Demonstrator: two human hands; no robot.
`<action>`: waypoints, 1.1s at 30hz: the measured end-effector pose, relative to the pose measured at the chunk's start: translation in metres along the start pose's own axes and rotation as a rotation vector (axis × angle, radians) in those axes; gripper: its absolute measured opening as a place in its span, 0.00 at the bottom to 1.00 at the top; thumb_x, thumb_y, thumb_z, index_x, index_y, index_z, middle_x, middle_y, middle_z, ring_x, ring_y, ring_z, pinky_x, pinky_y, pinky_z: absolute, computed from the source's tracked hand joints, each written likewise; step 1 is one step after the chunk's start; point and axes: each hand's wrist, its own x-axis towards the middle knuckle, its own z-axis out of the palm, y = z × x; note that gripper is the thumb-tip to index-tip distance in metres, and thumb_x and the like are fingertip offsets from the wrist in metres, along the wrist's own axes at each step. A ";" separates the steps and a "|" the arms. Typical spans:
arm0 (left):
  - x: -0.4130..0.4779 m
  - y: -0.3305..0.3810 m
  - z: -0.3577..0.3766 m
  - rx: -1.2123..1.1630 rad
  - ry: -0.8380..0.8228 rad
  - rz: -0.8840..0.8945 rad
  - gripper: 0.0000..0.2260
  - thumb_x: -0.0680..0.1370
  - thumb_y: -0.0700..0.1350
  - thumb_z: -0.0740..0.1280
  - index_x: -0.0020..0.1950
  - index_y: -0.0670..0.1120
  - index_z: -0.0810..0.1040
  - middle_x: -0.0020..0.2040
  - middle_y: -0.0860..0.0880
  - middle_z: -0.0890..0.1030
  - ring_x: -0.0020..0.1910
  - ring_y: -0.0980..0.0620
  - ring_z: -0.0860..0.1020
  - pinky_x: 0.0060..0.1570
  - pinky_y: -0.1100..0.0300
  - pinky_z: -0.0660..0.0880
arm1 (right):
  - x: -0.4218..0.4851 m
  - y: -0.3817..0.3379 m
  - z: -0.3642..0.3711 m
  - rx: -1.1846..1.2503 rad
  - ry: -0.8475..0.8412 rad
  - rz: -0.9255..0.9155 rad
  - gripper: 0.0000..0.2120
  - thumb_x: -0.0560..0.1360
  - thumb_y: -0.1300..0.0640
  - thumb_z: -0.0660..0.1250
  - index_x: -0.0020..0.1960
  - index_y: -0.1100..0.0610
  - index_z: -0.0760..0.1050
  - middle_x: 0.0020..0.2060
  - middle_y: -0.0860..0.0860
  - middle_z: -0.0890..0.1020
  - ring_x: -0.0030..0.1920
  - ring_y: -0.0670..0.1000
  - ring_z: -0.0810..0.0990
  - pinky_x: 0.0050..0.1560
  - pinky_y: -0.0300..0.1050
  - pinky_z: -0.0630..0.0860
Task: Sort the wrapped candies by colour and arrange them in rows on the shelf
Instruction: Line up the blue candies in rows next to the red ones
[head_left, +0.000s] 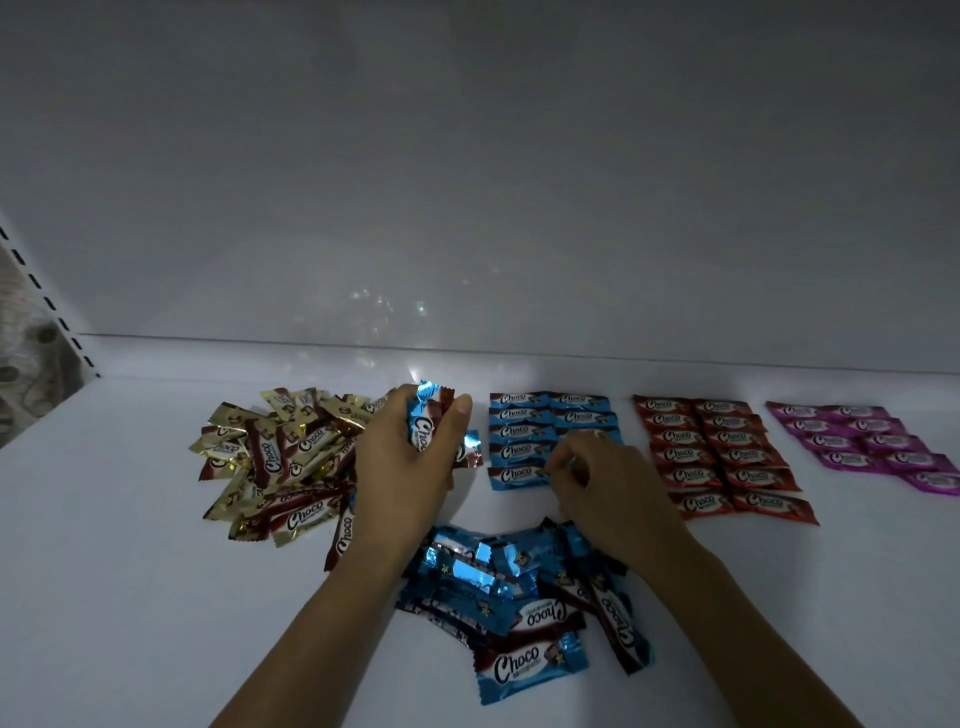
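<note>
Blue candies (430, 434) gripped in L hand (405, 462) prob as ready supply, R hand (608, 486) pinching one into the blue rows (522, 431)

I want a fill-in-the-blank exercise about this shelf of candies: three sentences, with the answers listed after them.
1. The left hand grips several ____ candies.
2. The loose pile left of that hand is mostly ____.
3. The red rows lie between the blue rows and the ____ rows.
Answers: blue; gold; purple.
</note>
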 end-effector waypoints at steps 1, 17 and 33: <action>0.000 -0.001 0.000 -0.002 -0.001 -0.003 0.10 0.76 0.52 0.67 0.41 0.46 0.76 0.36 0.45 0.80 0.31 0.51 0.77 0.31 0.60 0.72 | -0.001 -0.001 0.000 0.054 -0.018 0.013 0.02 0.77 0.56 0.65 0.47 0.53 0.76 0.36 0.46 0.80 0.33 0.45 0.80 0.36 0.42 0.80; -0.007 0.006 0.012 -0.168 -0.156 -0.032 0.07 0.75 0.52 0.63 0.46 0.49 0.74 0.34 0.58 0.78 0.32 0.63 0.76 0.31 0.70 0.71 | -0.003 -0.030 -0.011 0.789 -0.105 -0.004 0.13 0.65 0.46 0.68 0.45 0.54 0.78 0.36 0.49 0.83 0.33 0.43 0.80 0.31 0.33 0.72; -0.008 0.015 0.009 -0.242 -0.193 -0.003 0.03 0.76 0.41 0.68 0.42 0.45 0.76 0.27 0.57 0.78 0.24 0.63 0.73 0.27 0.72 0.69 | 0.001 -0.024 -0.019 1.013 0.081 0.124 0.03 0.76 0.64 0.64 0.46 0.63 0.76 0.34 0.54 0.84 0.29 0.48 0.78 0.26 0.39 0.72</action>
